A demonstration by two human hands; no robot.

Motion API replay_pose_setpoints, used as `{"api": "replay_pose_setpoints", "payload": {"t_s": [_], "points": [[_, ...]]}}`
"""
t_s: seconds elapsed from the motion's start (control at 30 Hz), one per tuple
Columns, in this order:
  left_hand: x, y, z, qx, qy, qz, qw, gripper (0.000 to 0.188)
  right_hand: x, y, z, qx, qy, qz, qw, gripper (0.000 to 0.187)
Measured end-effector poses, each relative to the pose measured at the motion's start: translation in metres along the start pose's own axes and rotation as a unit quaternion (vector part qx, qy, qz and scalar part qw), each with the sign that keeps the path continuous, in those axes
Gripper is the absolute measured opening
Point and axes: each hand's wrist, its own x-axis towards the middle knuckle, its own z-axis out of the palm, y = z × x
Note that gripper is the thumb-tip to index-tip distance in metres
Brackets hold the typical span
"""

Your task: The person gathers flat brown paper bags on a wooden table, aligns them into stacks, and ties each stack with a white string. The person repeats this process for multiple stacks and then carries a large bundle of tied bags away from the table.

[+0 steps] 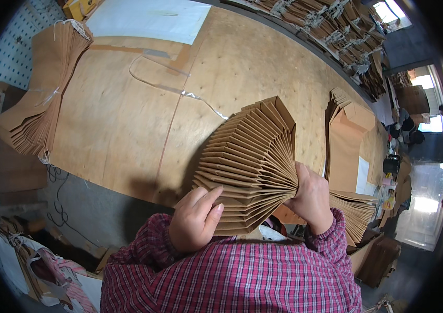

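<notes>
The fanned brown paper stack point(247, 167) is over the near edge of the broad wooden table point(117, 115). A tied paper bundle point(36, 104) is at the table's left end. The right hand point(310, 193) grips the stack's gathered right side; the left hand point(193, 216) has bent fingers at its left folds, but I cannot tell whether they pinch paper. Beyond lies 1 thin cord point(190, 95).

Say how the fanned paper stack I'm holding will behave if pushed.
The paper stack will probably flex and spread, since its folded layers splay from the right hand. Thin edges suggest the layers may crease easily. It's likely light for its bulk, given gaps between layers.
</notes>
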Motion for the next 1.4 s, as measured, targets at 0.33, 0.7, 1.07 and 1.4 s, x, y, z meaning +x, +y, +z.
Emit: {"api": "replay_pose_setpoints", "payload": {"t_s": [0.33,0.7,1.07,1.4], "points": [[0.022,-0.008,-0.001,0.046,0.026,0.087,0.995,0.009,0.002,0.0,-0.002,-0.004,-0.018,0.003,1.0,0.063],[0.032,-0.01,-0.001,0.056,0.018,0.093,0.994,0.009,0.002,0.001,-0.002,-0.009,-0.037,0.022,0.999,0.067],[0.044,-0.004,0.001,0.053,-0.01,0.026,0.998,0.028,0.002,0.004,0.0,0.016,-0.027,0.024,0.999,0.071],[0.062,-0.014,0.0,0.072,0.009,0.123,0.99,0.013,0.003,0.002,-0.002,0.015,-0.036,0.028,0.999,0.064]]}}
